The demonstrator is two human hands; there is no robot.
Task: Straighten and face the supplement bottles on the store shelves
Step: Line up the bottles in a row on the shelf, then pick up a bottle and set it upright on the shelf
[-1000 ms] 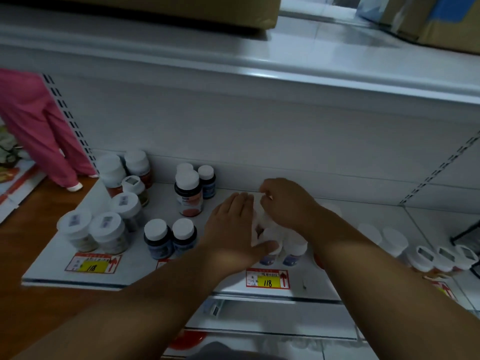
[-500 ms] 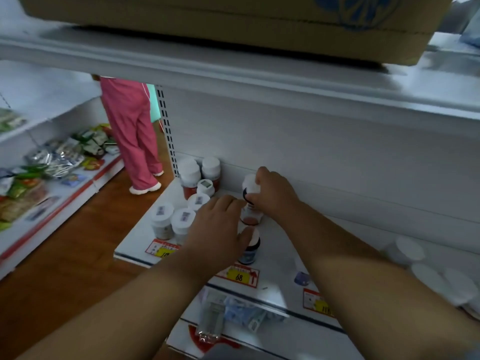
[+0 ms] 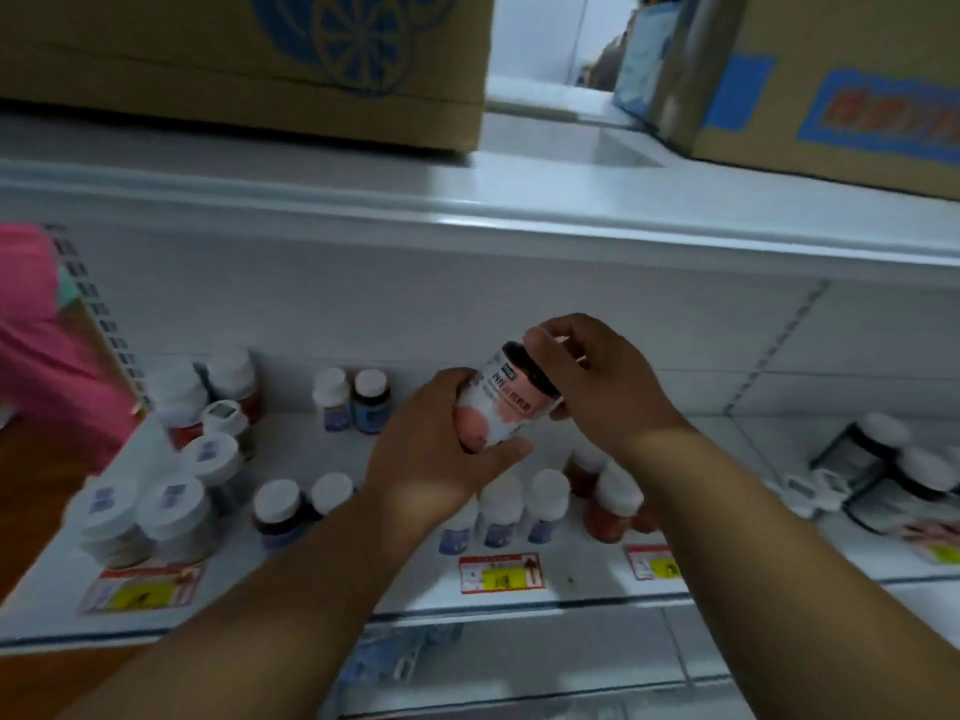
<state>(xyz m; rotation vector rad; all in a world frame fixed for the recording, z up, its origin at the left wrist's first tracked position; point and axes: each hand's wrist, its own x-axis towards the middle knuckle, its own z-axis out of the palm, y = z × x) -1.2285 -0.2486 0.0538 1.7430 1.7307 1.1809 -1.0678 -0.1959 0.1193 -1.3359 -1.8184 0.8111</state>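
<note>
A supplement bottle with a white and pink label (image 3: 501, 405) is tilted in the air above the white shelf (image 3: 415, 600). My left hand (image 3: 436, 454) grips its lower body from below. My right hand (image 3: 587, 376) is closed over its cap end at the upper right. Below my hands a front row of white-capped bottles (image 3: 524, 511) stands near the shelf edge. Two small blue-label bottles (image 3: 353, 400) stand at the back. Several white-capped jars (image 3: 171, 511) cluster at the left.
Cardboard boxes (image 3: 244, 59) sit on the shelf above. Dark bottles and white lids (image 3: 878, 470) crowd the right end of the shelf. Price tags (image 3: 501, 573) line the front edge. A person in pink clothing (image 3: 47, 345) stands at the far left, over a wooden floor.
The bottle was standing on the shelf under my right hand; now both hands hold it lifted and tilted. The camera view has swung back to the right.
</note>
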